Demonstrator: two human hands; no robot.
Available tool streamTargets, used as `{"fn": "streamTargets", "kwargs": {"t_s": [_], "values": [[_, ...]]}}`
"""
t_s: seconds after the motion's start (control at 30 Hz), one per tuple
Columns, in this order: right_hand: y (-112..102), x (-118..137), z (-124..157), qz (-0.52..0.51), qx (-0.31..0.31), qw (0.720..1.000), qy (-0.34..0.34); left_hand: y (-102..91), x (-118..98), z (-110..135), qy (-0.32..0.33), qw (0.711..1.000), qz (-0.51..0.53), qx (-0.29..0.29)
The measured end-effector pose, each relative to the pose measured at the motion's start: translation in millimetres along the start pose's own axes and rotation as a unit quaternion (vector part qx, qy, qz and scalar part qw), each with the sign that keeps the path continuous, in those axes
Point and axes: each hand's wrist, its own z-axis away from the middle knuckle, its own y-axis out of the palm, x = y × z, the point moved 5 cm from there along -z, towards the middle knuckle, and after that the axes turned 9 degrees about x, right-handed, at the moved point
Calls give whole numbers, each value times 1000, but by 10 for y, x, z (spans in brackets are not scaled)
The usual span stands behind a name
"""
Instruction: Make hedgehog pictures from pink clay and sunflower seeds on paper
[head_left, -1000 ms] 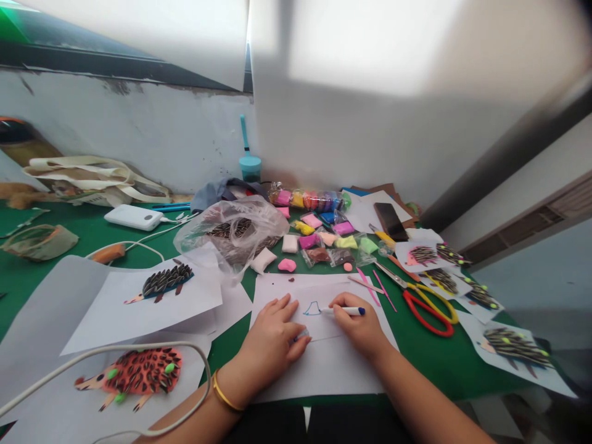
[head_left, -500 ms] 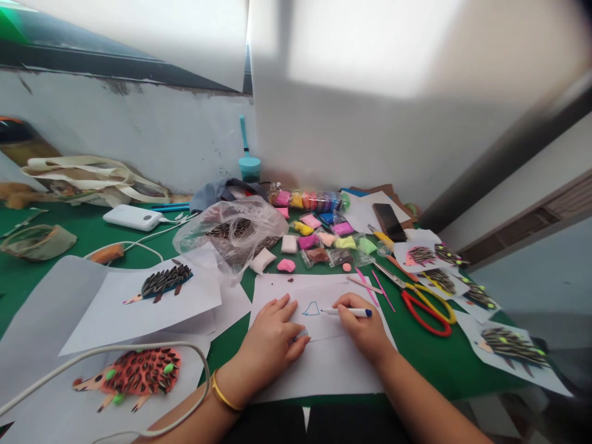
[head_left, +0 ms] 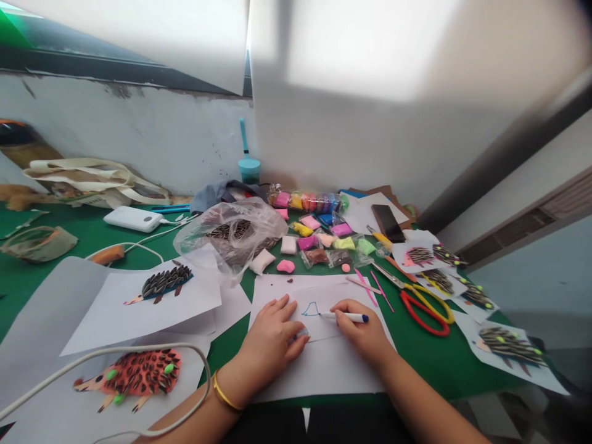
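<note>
Pen: the blue-capped white pen (head_left: 350, 317) sits lower centre of frame, tip at the outline's lower right corner; contact with paper, we can't tell.
Right hand: our right hand (head_left: 363, 330) is clamped on the pen.
Left hand: our left hand (head_left: 272, 330) lies over the sheet (head_left: 326, 376), fingers extended; a small bluish thing (head_left: 300, 333) shows by the thumb, pinched or not, we can't tell.
Change: half a second ago the tip stood just right of the outline; now it's back on the corner.
Meaning: we read the blue outline (head_left: 311, 310) as still being worked.
Nearby: scissors (head_left: 403, 285), right of centre.
</note>
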Motion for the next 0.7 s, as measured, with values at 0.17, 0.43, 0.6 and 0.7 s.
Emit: {"fn": "streamTargets", "kwargs": {"t_s": [0.17, 0.43, 0.6, 0.7], "values": [[9, 12, 0, 4, 3, 1000, 1, 4, 2, 0, 3, 1000, -2, -4], [16, -15, -10, 3, 6, 1000, 6, 32, 10, -5, -5, 1000, -10, 6], [0, -17, 2, 14, -1, 1000, 4, 32, 3, 1, -7, 1000, -13, 8], [-16, -9, 12, 11, -3, 1000, 2, 37, 8, -4, -5, 1000, -11, 7]]}}
